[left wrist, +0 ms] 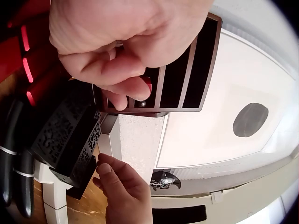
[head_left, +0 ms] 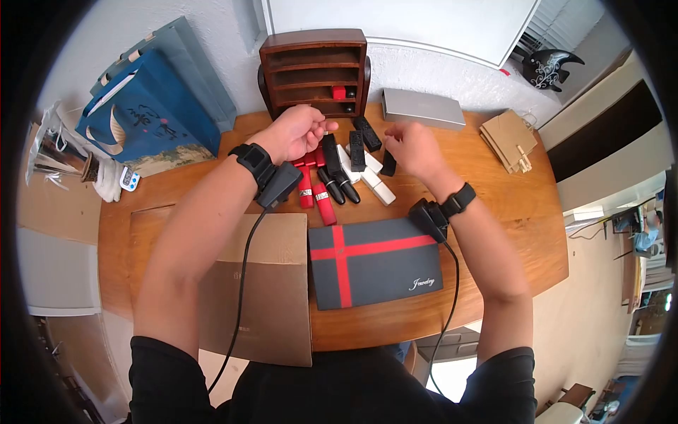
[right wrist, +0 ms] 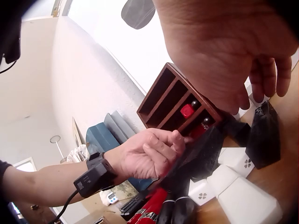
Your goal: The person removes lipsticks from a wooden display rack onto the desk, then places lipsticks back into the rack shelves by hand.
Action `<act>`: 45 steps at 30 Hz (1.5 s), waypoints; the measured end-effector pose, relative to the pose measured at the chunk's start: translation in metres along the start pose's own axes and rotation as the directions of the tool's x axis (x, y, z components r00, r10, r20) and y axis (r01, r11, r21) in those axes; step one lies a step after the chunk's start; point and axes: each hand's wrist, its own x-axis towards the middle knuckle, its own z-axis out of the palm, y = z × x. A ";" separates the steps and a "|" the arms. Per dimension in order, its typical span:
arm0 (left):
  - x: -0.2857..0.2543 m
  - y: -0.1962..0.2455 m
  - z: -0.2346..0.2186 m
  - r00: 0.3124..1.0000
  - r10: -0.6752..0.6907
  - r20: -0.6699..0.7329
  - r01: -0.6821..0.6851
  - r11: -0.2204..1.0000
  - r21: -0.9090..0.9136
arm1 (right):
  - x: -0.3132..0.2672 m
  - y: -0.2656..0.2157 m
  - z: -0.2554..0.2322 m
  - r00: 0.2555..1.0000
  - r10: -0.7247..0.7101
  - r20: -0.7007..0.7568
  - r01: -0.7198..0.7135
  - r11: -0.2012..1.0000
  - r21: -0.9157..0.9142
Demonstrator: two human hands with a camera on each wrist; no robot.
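My right hand (head_left: 413, 148) has thumb and fingertips pinched together at the upper end of a black lipstick tube (right wrist: 262, 140), which stands tilted among the other tubes. Over the left of the pile is my left hand (head_left: 300, 132), its fingers loosely curled with nothing in them. Below the hands lie red lipstick tubes (head_left: 324, 205), black ones with smooth glossy bodies (head_left: 347, 188), white ones (head_left: 378, 186), and black ones with a carved pattern (head_left: 357, 151). Behind the pile is a brown wooden rack (head_left: 311, 62), with a red lipstick tube (head_left: 339, 92) on a lower shelf.
A grey box with red ribbon (head_left: 374, 275) and a brown cardboard box (head_left: 261, 297) lie in front. Blue paper bags (head_left: 145, 113) and a small timer (head_left: 129, 179) stand left. Behind are a silver box (head_left: 424, 108) and, at right, brown paper bags (head_left: 507, 141).
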 end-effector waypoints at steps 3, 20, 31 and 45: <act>-0.001 0.002 0.002 1.000 -0.013 0.020 0.014 0.999 -0.045 | 0.007 -0.001 -0.004 0.999 -0.035 -0.026 0.035 0.999 -0.003; -0.026 -0.016 0.002 0.972 0.198 -0.130 -0.207 0.976 -0.062 | 0.023 -0.018 -0.006 0.998 -0.055 0.030 0.054 0.998 0.038; -0.018 -0.013 0.020 0.978 0.177 -0.112 -0.166 0.981 0.098 | 0.026 -0.031 -0.003 0.998 -0.062 0.011 0.062 0.998 0.007; 0.005 -0.002 0.021 0.998 0.053 -0.017 -0.049 0.983 0.174 | 0.012 -0.021 -0.007 0.999 -0.031 0.030 0.030 0.999 0.017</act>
